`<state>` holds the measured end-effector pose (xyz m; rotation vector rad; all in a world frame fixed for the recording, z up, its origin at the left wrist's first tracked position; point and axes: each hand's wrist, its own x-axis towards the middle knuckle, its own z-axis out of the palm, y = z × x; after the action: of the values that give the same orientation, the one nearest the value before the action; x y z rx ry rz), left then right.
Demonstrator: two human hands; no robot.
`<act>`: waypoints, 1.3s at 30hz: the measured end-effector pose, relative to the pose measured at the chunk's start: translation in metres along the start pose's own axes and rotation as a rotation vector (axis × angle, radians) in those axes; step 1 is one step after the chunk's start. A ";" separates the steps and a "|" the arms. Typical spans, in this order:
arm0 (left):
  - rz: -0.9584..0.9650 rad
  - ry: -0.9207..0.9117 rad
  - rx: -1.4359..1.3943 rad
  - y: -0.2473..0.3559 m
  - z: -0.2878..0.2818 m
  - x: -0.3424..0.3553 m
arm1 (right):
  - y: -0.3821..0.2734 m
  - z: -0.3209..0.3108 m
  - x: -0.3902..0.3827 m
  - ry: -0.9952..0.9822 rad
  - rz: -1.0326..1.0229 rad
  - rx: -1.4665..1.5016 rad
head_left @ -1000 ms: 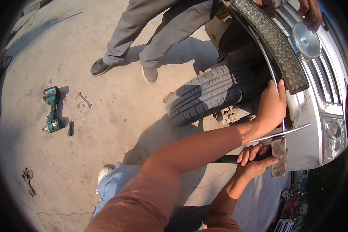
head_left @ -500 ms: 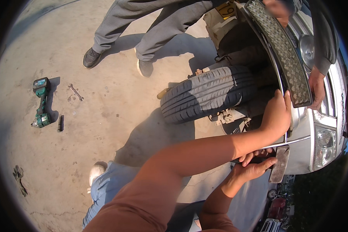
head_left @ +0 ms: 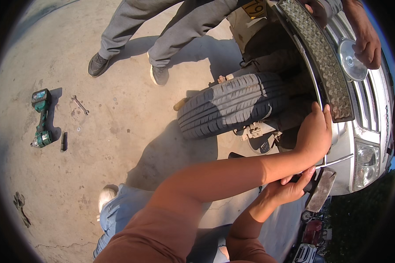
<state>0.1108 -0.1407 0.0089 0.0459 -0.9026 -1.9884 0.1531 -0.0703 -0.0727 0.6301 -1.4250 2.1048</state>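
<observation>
My left hand (head_left: pixel 315 131) is closed on a long thin metal rod (head_left: pixel 314 81), beside the lower end of a long textured, dark-framed panel (head_left: pixel 320 61) along the fender edge. Below it my right hand (head_left: pixel 294 188), partly behind my left forearm, grips the black handle of a tool with a flat rectangular metal head (head_left: pixel 320 190), like a hammer. The head is tilted under a crossing metal bar (head_left: pixel 340 158) at the silver vehicle's front corner (head_left: pixel 338 144).
A tire (head_left: pixel 228 101) sits in the open wheel well. A co-worker's legs (head_left: pixel 175 35) stand beyond; their hand (head_left: pixel 368 50) is over a round disc (head_left: pixel 351 59). A green impact tool (head_left: pixel 41 116), socket (head_left: pixel 64 141), wrench (head_left: pixel 80 105) and glove (head_left: pixel 21 208) lie on the concrete.
My left hand moved slightly down and right with the rod, then held still. The tool head has tilted. The co-worker's hand moved down, then back up over the disc.
</observation>
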 end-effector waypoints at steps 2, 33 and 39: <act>0.019 0.009 0.036 -0.001 0.000 0.001 | 0.003 -0.002 0.002 -0.042 0.017 0.051; 0.073 0.214 -0.281 -0.012 -0.017 0.085 | 0.006 -0.010 0.002 -0.256 -0.051 -0.009; 0.125 0.207 -0.235 -0.008 -0.019 0.076 | 0.007 -0.005 -0.007 -0.186 -0.070 -0.113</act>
<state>0.0681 -0.2072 0.0138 0.0589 -0.5238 -1.9193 0.1538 -0.0692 -0.0838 0.8361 -1.5861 1.9376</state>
